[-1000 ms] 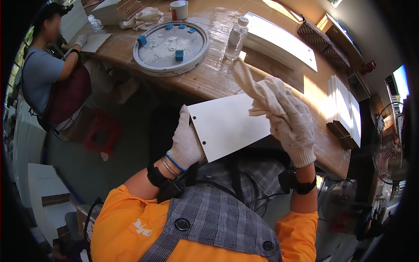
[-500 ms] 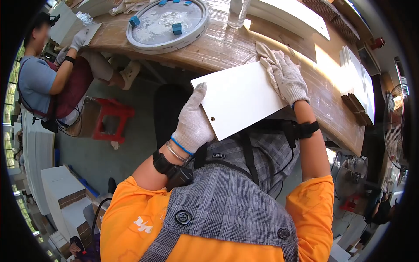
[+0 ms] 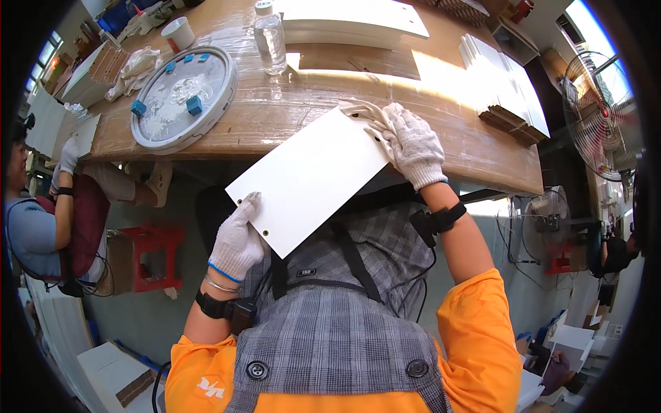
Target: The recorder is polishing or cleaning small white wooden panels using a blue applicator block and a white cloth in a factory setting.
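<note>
A white rectangular panel [image 3: 310, 180] lies slantwise over my lap, its far right end by the table edge. Small dark-rimmed holes show near its ends. My left hand [image 3: 237, 237], in a pale knit glove, grips the panel's near left end with the thumb on top; its other fingers are hidden beneath. My right hand [image 3: 413, 146], gloved as well, is closed on a beige cloth [image 3: 370, 118] bunched over the panel's far right end. Part of the cloth is hidden under the fingers.
On the film-covered table [image 3: 330, 93] stand a round grey lid [image 3: 162, 103] with white paste and blue blocks, a clear bottle [image 3: 270, 41] and stacked white panels [image 3: 506, 82]. A co-worker [image 3: 41, 213] sits left beside a red stool [image 3: 155, 255]. Fans [image 3: 599, 110] stand right.
The panel has shifted left and turned, showing more of its length. My right hand with the cloth is at its far end. The view has swung to the right.
</note>
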`<state>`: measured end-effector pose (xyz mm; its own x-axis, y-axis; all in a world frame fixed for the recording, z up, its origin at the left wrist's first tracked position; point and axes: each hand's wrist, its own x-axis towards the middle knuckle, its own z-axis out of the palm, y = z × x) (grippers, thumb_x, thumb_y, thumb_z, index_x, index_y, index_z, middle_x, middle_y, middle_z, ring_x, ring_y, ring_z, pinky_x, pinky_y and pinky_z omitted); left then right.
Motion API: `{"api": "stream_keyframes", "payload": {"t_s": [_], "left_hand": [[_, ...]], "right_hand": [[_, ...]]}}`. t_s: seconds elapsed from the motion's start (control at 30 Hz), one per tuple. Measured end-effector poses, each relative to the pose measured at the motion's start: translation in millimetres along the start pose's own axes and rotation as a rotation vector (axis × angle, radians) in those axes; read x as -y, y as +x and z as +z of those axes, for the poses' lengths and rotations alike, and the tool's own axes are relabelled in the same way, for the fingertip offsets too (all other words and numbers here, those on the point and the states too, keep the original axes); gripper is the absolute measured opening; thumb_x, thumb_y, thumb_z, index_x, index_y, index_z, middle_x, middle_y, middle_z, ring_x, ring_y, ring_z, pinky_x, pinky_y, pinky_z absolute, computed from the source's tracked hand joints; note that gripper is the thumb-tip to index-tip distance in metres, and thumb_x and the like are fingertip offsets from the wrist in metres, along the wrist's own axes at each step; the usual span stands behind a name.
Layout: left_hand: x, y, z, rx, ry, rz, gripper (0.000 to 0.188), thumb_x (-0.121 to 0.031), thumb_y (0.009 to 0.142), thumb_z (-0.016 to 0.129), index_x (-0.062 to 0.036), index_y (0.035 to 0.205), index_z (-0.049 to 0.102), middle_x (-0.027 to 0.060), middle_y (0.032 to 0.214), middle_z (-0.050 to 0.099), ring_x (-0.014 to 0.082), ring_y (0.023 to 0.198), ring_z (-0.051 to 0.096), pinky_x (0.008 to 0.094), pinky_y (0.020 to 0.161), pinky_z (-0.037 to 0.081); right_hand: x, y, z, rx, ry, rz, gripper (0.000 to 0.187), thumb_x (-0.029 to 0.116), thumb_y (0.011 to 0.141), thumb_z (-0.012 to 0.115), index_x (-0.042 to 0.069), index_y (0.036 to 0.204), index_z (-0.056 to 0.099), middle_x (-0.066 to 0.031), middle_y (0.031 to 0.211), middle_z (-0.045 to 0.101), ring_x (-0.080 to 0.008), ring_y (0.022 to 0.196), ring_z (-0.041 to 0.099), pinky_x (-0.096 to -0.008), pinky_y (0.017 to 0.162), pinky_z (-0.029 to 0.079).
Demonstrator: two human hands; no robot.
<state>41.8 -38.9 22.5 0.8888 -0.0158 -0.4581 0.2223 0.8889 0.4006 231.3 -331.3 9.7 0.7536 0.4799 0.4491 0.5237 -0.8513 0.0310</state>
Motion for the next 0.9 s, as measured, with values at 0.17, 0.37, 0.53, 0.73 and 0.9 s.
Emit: {"api": "stream_keyframes", "payload": {"t_s": [0.17, 0.37, 0.53, 0.73, 0.9], "left_hand": [[-12.6, -2.4, 7.8, -0.048, 0.151, 0.099, 0.029, -0.006, 0.090, 0.053, -0.0003, 0.118, 0.050, 0.0102, 0.111, 0.059, 0.0237, 0.103, 0.061, 0.0377, 0.093, 0.050], [-15.1, -17.2, 63.6, 0.020, 1.111, 0.446, 0.034, -0.015, 0.087, 0.067, 0.0045, 0.113, 0.059, 0.0101, 0.102, 0.066, 0.0148, 0.093, 0.063, 0.0252, 0.082, 0.049], [-12.1, -18.3, 43.5, 0.247, 2.258, 1.243, 0.054, -0.034, 0.076, 0.072, -0.0063, 0.120, 0.058, 0.0134, 0.127, 0.053, 0.0334, 0.114, 0.055, 0.0474, 0.100, 0.041], [-13.1, -17.5, 46.4, 0.350, 1.614, 0.978, 0.046, 0.003, 0.080, 0.068, 0.0008, 0.125, 0.056, 0.0137, 0.109, 0.067, 0.0193, 0.095, 0.066, 0.0279, 0.082, 0.052], [-23.6, -15.8, 68.0, 0.558, 2.063, 1.156, 0.047, -0.001, 0.064, 0.067, -0.0131, 0.109, 0.067, 0.0122, 0.110, 0.065, 0.0320, 0.106, 0.061, 0.0440, 0.101, 0.042]], "right_hand": [[-58.7, 1.5, -42.1, -0.158, -0.073, 0.339, 0.038, 0.019, 0.087, 0.058, 0.008, 0.124, 0.058, -0.0130, 0.123, 0.059, -0.0306, 0.105, 0.059, -0.0399, 0.091, 0.047], [33.0, 44.8, -146.9, -0.603, 0.382, -0.144, 0.045, 0.026, 0.087, 0.063, 0.009, 0.129, 0.056, -0.0170, 0.125, 0.059, -0.0314, 0.108, 0.059, -0.0402, 0.092, 0.048], [140.5, 42.3, -167.1, -0.202, 0.594, -0.653, 0.053, 0.027, 0.076, 0.064, 0.010, 0.125, 0.052, -0.0113, 0.122, 0.054, -0.0278, 0.108, 0.057, -0.0368, 0.088, 0.049], [38.9, 50.6, -76.1, -0.312, 0.596, -0.314, 0.037, 0.027, 0.085, 0.058, 0.009, 0.118, 0.059, -0.0133, 0.103, 0.062, -0.0320, 0.094, 0.059, -0.0425, 0.084, 0.046], [-76.1, 17.0, -46.8, -0.125, 0.209, 0.378, 0.031, 0.025, 0.091, 0.055, 0.009, 0.117, 0.061, -0.0163, 0.104, 0.064, -0.0332, 0.098, 0.060, -0.0396, 0.090, 0.046]]}}
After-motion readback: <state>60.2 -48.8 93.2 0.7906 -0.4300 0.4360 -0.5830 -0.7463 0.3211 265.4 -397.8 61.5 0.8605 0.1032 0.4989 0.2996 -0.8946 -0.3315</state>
